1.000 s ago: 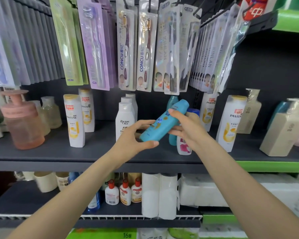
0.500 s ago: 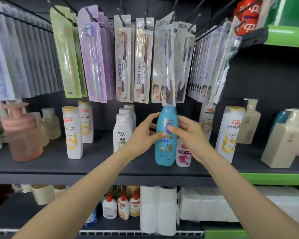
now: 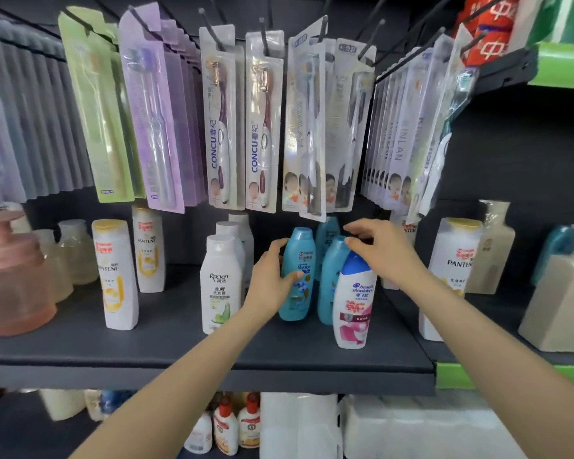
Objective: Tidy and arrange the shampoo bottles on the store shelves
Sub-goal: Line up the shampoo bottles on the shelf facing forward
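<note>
- the left hand [image 3: 269,279] grips the teal rejoice shampoo bottle [image 3: 297,273] at mid-body, thumb across the label and fingers curled round the back; the bottle stands upright on the dark shelf [image 3: 166,346], just left of centre frame.
- the right hand [image 3: 383,251] hovers with fingers spread and loosely bent over the cap of a second teal bottle [image 3: 332,276] and the blue top of the head & shoulders bottle [image 3: 353,303]; it holds nothing, and whether a fingertip touches either cap cannot be told.
- a third teal bottle [image 3: 327,238] stands behind, partly hidden.
- to finish well, i judge the left hand should twist the rejoice bottle until its label faces front, then slide it level with its teal neighbour.
- let go only once the base sits flat; a tall narrow bottle like this probably tips easily.
- the right hand could steady the neighbouring caps meanwhile, since the bottles stand close together.
- mind the white raclen bottle [image 3: 221,286] just left of the wrist, and the kinlan toothbrush packs [image 3: 312,134] hanging low overhead.
</note>
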Available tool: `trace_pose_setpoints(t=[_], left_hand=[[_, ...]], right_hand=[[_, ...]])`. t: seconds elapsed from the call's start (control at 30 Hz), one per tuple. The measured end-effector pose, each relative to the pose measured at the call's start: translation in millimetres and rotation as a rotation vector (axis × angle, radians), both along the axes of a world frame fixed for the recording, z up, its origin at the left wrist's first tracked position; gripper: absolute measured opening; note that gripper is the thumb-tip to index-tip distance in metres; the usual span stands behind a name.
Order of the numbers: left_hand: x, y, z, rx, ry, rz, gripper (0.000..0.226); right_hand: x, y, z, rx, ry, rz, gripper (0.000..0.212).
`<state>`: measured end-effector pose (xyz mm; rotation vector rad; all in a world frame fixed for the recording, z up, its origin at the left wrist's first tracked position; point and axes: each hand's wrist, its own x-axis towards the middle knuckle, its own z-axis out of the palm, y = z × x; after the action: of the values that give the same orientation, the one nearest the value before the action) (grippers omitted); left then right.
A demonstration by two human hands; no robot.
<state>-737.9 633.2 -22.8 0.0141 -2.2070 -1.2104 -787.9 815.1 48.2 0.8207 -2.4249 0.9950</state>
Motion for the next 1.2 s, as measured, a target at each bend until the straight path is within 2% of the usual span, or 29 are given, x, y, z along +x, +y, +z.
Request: trace_pose_setpoints(t=[0.2,0.37,0.67,0.9,1.2], left_hand=[[-37.9,-1.1,-7.1,-0.014,-0.026,-0.025,0.055],[-59.6,-2.8,-11.3,0.046,-0.041,-0.066,0.054],[-80.6,2.5,-11.2,0.040,-0.046,-0.183,0.054],[-81.6,1.7,-10.1,0.058,-0.087,-0.248,0.051],[-85.1,5.7,-11.4,0.087,-0.100,-0.284,0.050]], right_hand=[[-29.4,2.6,17.7,0.052,-0.283,0.114,0.031],[-42.2,-2.4,24.9,0.088,-0.323,0.144,0.030],[-50.6,0.5,11.5,-0.094,-0.421,0.176,0.025],[-47.0,0.8,9.8,-0.117,-0.382,0.141,0.023],[-43.1,-3.3,9.5,-0.019,-0.241,0.050,0.025]])
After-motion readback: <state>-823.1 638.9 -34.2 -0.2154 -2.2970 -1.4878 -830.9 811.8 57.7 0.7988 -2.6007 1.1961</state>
